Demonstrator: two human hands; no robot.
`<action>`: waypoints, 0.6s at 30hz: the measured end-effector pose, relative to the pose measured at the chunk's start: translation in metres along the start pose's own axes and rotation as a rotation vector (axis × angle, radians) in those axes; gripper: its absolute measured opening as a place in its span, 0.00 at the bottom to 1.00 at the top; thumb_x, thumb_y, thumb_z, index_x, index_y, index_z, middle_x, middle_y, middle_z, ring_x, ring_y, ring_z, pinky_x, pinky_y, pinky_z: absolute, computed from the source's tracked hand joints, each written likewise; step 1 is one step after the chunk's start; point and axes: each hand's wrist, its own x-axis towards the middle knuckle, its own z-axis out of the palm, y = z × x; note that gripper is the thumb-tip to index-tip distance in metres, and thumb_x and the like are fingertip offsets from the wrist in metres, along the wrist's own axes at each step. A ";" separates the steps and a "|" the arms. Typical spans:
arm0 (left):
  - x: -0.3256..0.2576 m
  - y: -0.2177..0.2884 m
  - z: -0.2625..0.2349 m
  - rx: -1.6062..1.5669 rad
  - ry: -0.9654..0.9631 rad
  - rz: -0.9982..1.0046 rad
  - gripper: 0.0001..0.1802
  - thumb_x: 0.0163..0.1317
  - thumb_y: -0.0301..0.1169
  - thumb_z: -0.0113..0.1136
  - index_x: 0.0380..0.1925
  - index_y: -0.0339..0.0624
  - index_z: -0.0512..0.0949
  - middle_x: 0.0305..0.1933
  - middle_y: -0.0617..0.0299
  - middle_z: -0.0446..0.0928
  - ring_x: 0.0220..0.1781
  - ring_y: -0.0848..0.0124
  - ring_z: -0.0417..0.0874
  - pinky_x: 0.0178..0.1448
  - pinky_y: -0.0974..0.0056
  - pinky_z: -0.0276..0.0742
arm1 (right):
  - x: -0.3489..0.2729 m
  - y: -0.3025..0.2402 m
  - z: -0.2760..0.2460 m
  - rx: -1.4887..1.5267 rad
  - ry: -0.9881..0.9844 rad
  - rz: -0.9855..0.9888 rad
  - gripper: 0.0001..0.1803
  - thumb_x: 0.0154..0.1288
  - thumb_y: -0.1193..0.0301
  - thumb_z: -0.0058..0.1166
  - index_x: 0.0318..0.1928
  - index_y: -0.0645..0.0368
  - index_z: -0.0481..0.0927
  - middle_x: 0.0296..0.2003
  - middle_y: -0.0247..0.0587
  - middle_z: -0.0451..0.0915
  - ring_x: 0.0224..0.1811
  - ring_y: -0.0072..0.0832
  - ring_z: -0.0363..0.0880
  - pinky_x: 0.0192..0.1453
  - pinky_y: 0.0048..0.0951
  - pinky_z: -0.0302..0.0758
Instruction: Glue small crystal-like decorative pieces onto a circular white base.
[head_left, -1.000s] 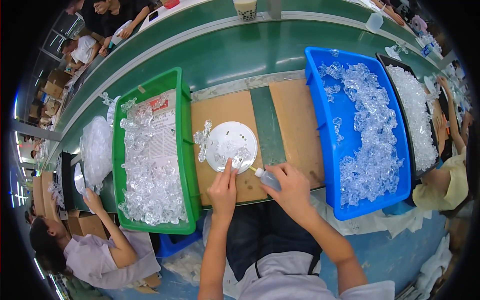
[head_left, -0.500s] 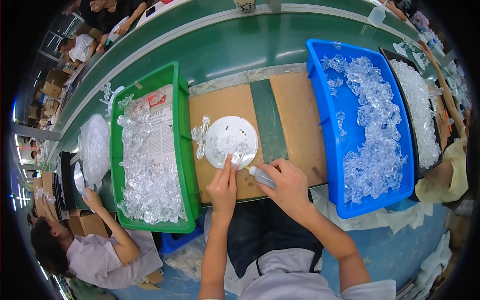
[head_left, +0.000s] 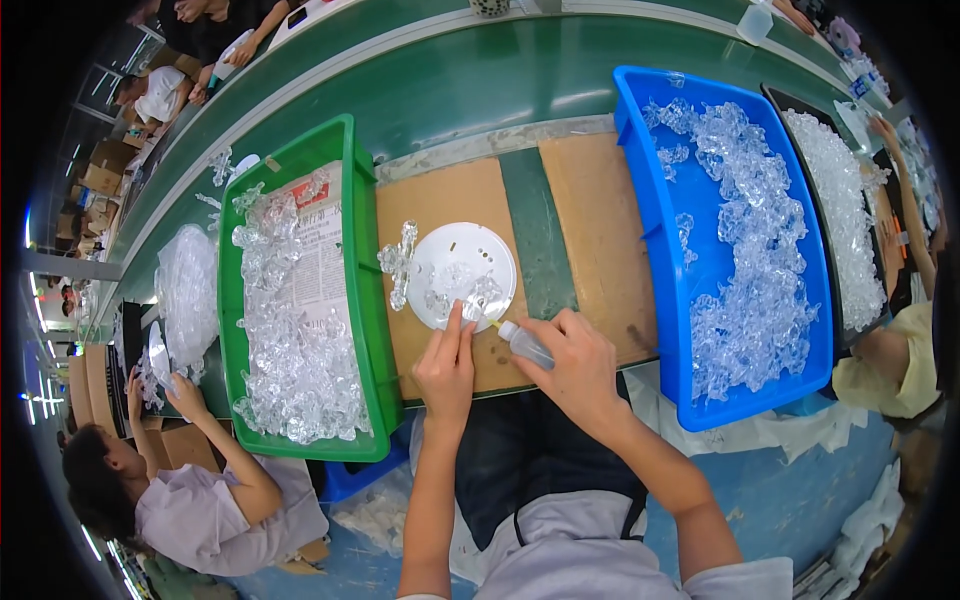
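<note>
On a white round dish (head_left: 436,243) lie several clear plastic pieces, and a few small dark spots show on its surface. The fingers of my left hand (head_left: 446,368) are pressed together at the dish's near edge, closed on a clear plastic piece (head_left: 484,294). My right hand (head_left: 578,366) is wrapped round a small translucent squeeze bottle (head_left: 530,347), tilted so its thin yellowish tip meets or nearly meets that piece. A cross-shaped clear plastic piece (head_left: 400,264) rests just left of the dish.
To the left stands a green bin (head_left: 366,290) holding clear pieces and newspaper. A blue bin (head_left: 655,240) of clear pieces is at right, with a black tray (head_left: 822,215) beyond. Cardboard sheets (head_left: 598,215) cover the green table (head_left: 470,110). A co-worker (head_left: 215,490) sits at left.
The view has shifted slightly. Both my hands keep nearly the same pose at the dish. At left, the co-worker's other hand has come up beside the clear piece they hold.
</note>
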 end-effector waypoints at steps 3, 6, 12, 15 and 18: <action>0.000 0.000 -0.001 0.015 -0.004 -0.001 0.19 0.56 0.20 0.61 0.50 0.40 0.78 0.25 0.54 0.77 0.22 0.67 0.76 0.29 0.64 0.71 | 0.000 -0.001 -0.001 0.004 -0.001 0.018 0.21 0.45 0.65 0.67 0.43 0.52 0.82 0.28 0.37 0.70 0.31 0.34 0.74 0.31 0.34 0.71; 0.000 -0.001 0.000 0.001 0.013 0.011 0.19 0.56 0.20 0.61 0.50 0.40 0.78 0.25 0.54 0.77 0.22 0.67 0.77 0.29 0.64 0.71 | 0.001 -0.002 -0.001 0.007 -0.002 0.039 0.20 0.46 0.64 0.67 0.43 0.52 0.82 0.27 0.37 0.70 0.31 0.34 0.74 0.31 0.34 0.71; 0.000 -0.001 0.000 0.019 0.002 0.016 0.19 0.56 0.21 0.61 0.50 0.40 0.79 0.25 0.54 0.78 0.22 0.66 0.77 0.29 0.64 0.72 | 0.003 0.000 -0.003 0.011 0.014 0.078 0.20 0.47 0.64 0.67 0.43 0.52 0.83 0.27 0.38 0.71 0.30 0.35 0.75 0.31 0.34 0.72; 0.000 -0.001 -0.001 0.020 0.002 0.009 0.19 0.56 0.20 0.62 0.50 0.40 0.79 0.25 0.54 0.78 0.22 0.67 0.77 0.29 0.64 0.72 | 0.004 0.000 -0.002 0.019 0.018 0.095 0.20 0.47 0.64 0.67 0.43 0.53 0.83 0.27 0.38 0.71 0.30 0.35 0.76 0.31 0.35 0.72; 0.000 -0.001 0.000 0.005 0.017 0.016 0.20 0.55 0.20 0.62 0.50 0.40 0.79 0.25 0.54 0.78 0.22 0.67 0.77 0.29 0.64 0.72 | 0.004 0.001 -0.002 0.022 0.018 0.106 0.20 0.47 0.64 0.67 0.43 0.53 0.83 0.27 0.38 0.71 0.30 0.35 0.76 0.31 0.35 0.72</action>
